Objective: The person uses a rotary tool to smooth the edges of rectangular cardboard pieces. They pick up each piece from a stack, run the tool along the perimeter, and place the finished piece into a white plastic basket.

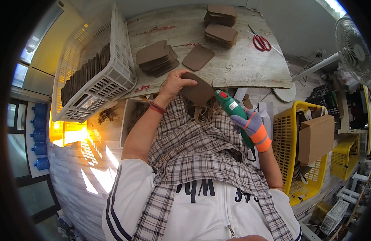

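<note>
My left hand [173, 86], bare with red bands at the wrist, pinches the upper left edge of a brown rounded flat piece [198, 91]. My right hand [252, 126], in a grey and orange glove, is wrapped round a green corded electric cutter [230, 105] with a red button. The tool's head is at the piece's right edge; whether they touch I cannot make out. Thin brown trimmings [205, 112] lie below the piece, over my plaid apron [193, 144]. Just beyond, on the table, are a single brown piece [198, 57] and a fanned stack [156, 58].
The worn pale table [250, 72] also bears two brown stacks [220, 16] and red-handled scissors [261, 43]. A white crate [121, 74] of upright brown pieces stands left. On the right are a yellow basket [285, 140] with a cardboard box [315, 138], and a fan [356, 52].
</note>
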`<control>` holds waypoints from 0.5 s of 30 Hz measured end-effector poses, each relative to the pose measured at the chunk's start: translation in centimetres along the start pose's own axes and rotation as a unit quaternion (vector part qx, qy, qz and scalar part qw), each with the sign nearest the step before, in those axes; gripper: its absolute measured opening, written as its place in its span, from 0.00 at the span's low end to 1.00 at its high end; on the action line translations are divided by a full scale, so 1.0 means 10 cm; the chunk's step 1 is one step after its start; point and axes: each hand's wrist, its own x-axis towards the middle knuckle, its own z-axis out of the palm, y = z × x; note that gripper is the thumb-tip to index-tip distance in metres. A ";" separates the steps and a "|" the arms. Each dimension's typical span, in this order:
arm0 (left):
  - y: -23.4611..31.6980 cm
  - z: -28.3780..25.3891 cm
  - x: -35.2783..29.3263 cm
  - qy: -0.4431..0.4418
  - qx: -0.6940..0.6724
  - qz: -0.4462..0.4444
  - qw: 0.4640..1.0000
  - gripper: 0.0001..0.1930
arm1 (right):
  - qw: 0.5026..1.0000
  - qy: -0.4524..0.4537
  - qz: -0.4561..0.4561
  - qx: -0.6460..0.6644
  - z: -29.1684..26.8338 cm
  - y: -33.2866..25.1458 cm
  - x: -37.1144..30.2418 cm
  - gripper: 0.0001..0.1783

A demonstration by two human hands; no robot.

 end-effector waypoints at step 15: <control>0.08 0.17 -0.01 -0.111 0.120 -0.046 0.985 0.09 | 0.999 -0.017 -0.006 -0.050 0.08 -0.09 -0.01 0.21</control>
